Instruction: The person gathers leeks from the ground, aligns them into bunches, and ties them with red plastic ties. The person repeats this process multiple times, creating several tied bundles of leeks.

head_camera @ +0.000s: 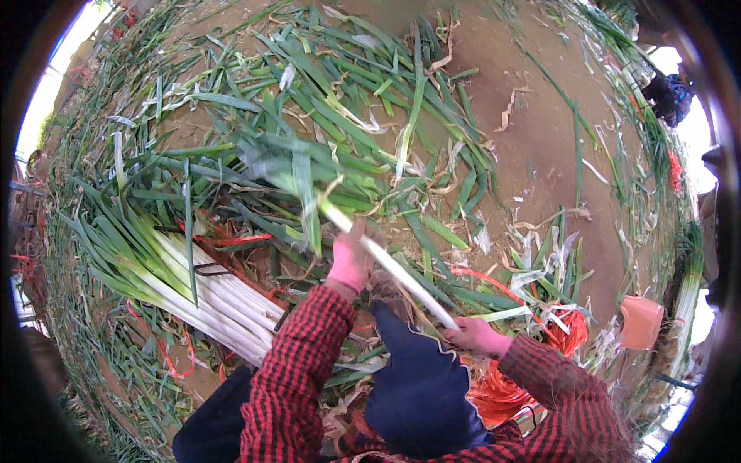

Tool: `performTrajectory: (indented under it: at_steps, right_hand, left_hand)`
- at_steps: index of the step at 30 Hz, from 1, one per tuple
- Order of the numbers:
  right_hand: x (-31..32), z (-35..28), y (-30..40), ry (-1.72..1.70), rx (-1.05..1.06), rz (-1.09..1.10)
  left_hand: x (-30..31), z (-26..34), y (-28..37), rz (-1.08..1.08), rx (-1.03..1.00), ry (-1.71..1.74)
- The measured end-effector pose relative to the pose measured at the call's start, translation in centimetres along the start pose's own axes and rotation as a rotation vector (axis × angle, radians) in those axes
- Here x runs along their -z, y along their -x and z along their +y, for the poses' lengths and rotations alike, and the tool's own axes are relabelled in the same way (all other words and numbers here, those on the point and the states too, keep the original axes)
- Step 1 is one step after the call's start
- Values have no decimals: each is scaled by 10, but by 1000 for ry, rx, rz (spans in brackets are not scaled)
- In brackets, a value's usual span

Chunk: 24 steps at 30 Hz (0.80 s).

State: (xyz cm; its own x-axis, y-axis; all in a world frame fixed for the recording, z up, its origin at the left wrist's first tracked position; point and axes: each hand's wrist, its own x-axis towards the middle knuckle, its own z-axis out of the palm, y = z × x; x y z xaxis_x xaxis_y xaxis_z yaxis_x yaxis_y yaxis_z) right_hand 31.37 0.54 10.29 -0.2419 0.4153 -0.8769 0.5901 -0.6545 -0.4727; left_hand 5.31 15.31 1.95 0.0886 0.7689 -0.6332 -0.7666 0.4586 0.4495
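Note:
My left hand (352,260), in a pink glove or cuff with fingertips out, grips the white shank of a large green onion (399,272) near where it turns green. At the shank's lower end, my right hand (477,337) holds the root end. The green leaves reach up and left over the litter, partly blurred. A pile of trimmed green onions (214,301) lies left of my left forearm, with dark ties across the white shanks. Below my hands is a dark blue cloth (422,388) over my lap.
Loose green leaves (347,110) and dry peelings litter the brown ground. Red plastic twine (498,393) lies by my right forearm. Beyond it stands an orange-pink plastic object (641,322). More green onions (689,301) lie along the far right, and part of another person (674,98) shows at upper right.

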Motion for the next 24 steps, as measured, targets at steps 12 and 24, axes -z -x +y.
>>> performTrajectory:
  at_steps: [12,24]
  right_hand:
    - [-27,27,-10,-406,58,-46]
    - [-25,49,37,-314,241,114]
  left_hand:
    - [-14,-42,18,-80,106,-191]
    - [-43,-15,31,-111,-50,-276]
